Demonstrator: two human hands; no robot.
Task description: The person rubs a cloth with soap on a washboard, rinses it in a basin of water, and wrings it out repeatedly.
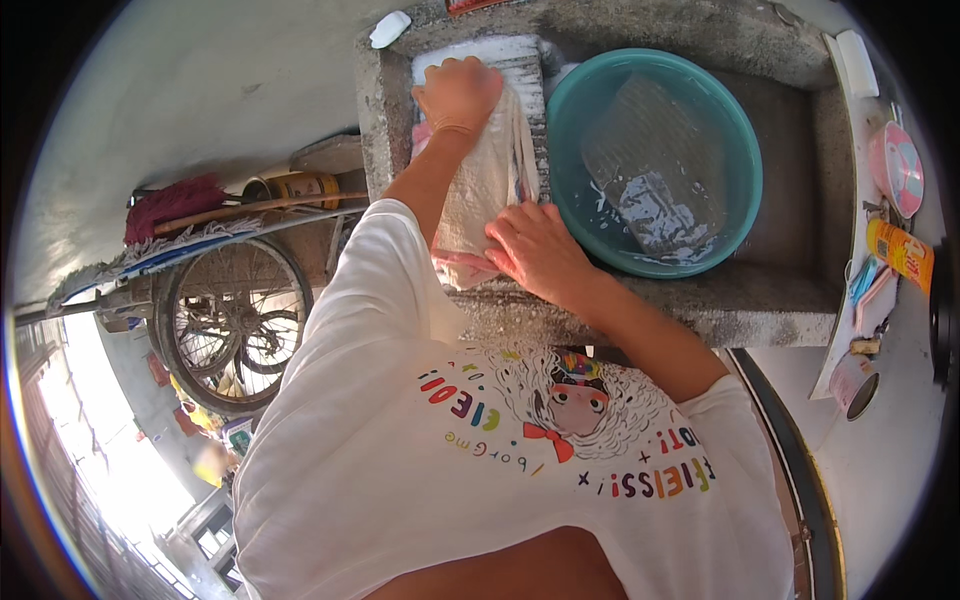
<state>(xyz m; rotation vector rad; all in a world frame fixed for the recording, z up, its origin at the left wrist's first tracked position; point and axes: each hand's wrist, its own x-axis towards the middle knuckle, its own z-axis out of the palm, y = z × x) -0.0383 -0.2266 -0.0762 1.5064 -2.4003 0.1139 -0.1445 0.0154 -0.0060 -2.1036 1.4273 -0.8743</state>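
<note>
A cream towel (472,195) with pink and dark stripes lies along a ribbed concrete scrubbing slab (534,71) covered in white suds. My left hand (459,91) is clenched on the towel's far end, knuckles up. At the near end, my right hand (536,247) grips the towel's right edge with bent fingers; its palm is hidden. Just right of the slab stands a round teal basin (752,161) of water. A grey ribbed piece (652,150) shows under the water, its kind unclear, with bright reflections over its lower part.
The basin stands in a concrete sink (787,150) with raised walls. A white soap bar (390,30) rests on the far left corner. Along the right ledge are a pink bowl (896,169), a yellow tube (900,251) and a can (855,386). Mops (176,210) and a spoked wheel (236,322) are at left.
</note>
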